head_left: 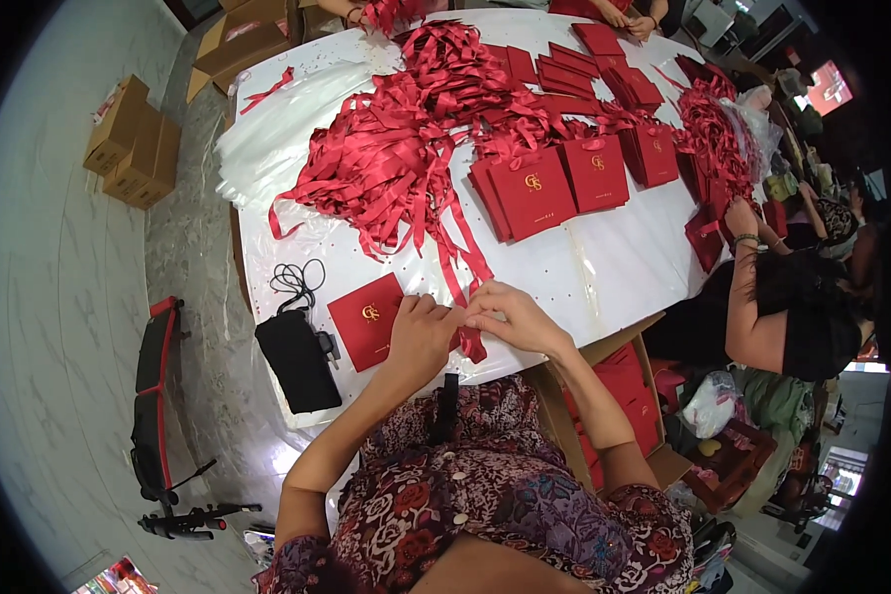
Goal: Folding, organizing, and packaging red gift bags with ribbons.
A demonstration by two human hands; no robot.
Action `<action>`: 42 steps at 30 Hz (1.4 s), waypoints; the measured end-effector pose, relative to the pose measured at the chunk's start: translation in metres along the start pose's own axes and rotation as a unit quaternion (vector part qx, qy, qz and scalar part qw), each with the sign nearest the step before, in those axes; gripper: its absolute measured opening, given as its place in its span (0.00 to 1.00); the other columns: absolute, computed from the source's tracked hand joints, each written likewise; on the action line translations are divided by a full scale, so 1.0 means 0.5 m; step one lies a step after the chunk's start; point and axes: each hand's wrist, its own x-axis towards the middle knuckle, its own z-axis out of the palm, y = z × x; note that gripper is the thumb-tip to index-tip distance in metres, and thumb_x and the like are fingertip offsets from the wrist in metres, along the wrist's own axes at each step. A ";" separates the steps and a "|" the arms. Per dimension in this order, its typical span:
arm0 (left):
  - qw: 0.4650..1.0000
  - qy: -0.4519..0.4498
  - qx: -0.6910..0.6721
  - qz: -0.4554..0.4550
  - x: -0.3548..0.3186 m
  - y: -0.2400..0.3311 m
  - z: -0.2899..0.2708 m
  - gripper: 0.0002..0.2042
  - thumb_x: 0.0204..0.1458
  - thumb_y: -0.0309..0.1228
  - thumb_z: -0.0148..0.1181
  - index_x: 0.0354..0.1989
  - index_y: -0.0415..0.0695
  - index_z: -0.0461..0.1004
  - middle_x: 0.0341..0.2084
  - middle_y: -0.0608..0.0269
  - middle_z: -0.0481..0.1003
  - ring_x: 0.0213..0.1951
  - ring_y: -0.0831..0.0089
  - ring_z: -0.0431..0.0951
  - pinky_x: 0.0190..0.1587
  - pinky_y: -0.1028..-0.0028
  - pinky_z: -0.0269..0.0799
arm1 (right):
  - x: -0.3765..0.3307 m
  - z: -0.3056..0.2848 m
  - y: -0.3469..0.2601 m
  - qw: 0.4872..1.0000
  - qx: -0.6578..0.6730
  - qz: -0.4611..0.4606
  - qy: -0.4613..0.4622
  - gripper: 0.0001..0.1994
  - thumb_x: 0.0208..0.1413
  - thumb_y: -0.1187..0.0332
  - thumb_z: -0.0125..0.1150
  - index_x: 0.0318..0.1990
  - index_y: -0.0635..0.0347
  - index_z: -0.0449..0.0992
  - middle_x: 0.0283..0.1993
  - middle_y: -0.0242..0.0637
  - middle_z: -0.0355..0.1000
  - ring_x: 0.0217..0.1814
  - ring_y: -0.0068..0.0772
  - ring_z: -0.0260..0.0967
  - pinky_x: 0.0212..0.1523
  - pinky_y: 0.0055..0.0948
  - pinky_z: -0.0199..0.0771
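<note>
A red paper bag [359, 322] with a gold emblem lies flat near the table's front edge. My left hand [424, 335] is closed over its right edge, with the fingers bent. Just beside it my right hand [513, 317] has thumb and forefinger pinched on a red ribbon [472, 344], whose end hangs over the table edge. The fingertips of both hands meet, and the exact spot where ribbon and bag come together is hidden behind them. Strands of ribbon trail from there up to a large heap of red ribbons [381, 158].
Stacked red bags [530, 195] stand beyond my right hand. A black pouch [299, 361] with a cord lies left of the bag. Clear plastic sleeves [277, 129] spread at the far left. An open carton [619, 406] of red bags is at my right; co-workers' hands [741, 220] are around the table.
</note>
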 end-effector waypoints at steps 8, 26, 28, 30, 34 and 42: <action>0.998 0.017 -0.014 0.061 0.012 -0.016 -0.007 0.08 0.45 0.24 0.56 0.34 0.48 0.77 0.29 0.67 0.73 0.35 0.67 0.72 0.43 0.66 0.62 | 0.016 -0.009 0.018 0.998 -0.023 -0.054 -0.033 0.05 0.57 0.72 0.58 0.39 0.62 0.74 0.41 0.39 0.67 0.46 0.39 0.65 0.49 0.32 0.65; 0.970 -0.131 -0.205 0.014 0.030 -0.031 -0.033 0.09 0.48 0.32 0.66 0.35 0.47 0.73 0.25 0.67 0.74 0.32 0.71 0.74 0.52 0.65 0.58 | 0.030 0.050 0.084 0.982 0.180 -0.004 0.062 0.05 0.62 0.70 0.53 0.37 0.63 0.71 0.39 0.36 0.64 0.41 0.31 0.65 0.47 0.29 0.66; 0.964 -0.126 -0.234 -0.031 0.023 -0.022 -0.021 0.07 0.48 0.31 0.65 0.33 0.48 0.74 0.22 0.70 0.73 0.28 0.72 0.74 0.49 0.67 0.58 | 0.039 0.035 0.101 0.957 0.239 0.079 0.146 0.08 0.65 0.69 0.49 0.40 0.65 0.72 0.45 0.34 0.68 0.46 0.25 0.66 0.50 0.24 0.67; 0.967 -0.097 -0.227 -0.067 0.014 -0.027 -0.008 0.07 0.47 0.31 0.66 0.32 0.47 0.74 0.22 0.69 0.73 0.28 0.72 0.74 0.48 0.68 0.58 | 0.033 0.033 0.095 0.943 0.266 0.083 0.183 0.09 0.66 0.69 0.49 0.43 0.65 0.72 0.48 0.36 0.68 0.48 0.26 0.66 0.51 0.23 0.67; 0.971 -0.046 -0.190 -0.134 0.010 -0.046 -0.015 0.06 0.47 0.29 0.66 0.30 0.46 0.74 0.22 0.68 0.75 0.26 0.72 0.74 0.45 0.70 0.59 | -0.015 0.030 0.104 0.948 0.278 0.111 0.107 0.14 0.66 0.64 0.51 0.51 0.64 0.72 0.52 0.36 0.69 0.51 0.26 0.68 0.52 0.24 0.68; 0.963 -0.013 -0.194 -0.186 0.019 -0.112 0.061 0.05 0.49 0.30 0.63 0.31 0.46 0.73 0.24 0.67 0.76 0.26 0.68 0.74 0.44 0.67 0.59 | -0.054 0.071 0.075 0.995 0.025 0.093 -0.030 0.11 0.60 0.63 0.60 0.33 0.64 0.77 0.26 0.36 0.70 0.28 0.21 0.67 0.30 0.29 0.68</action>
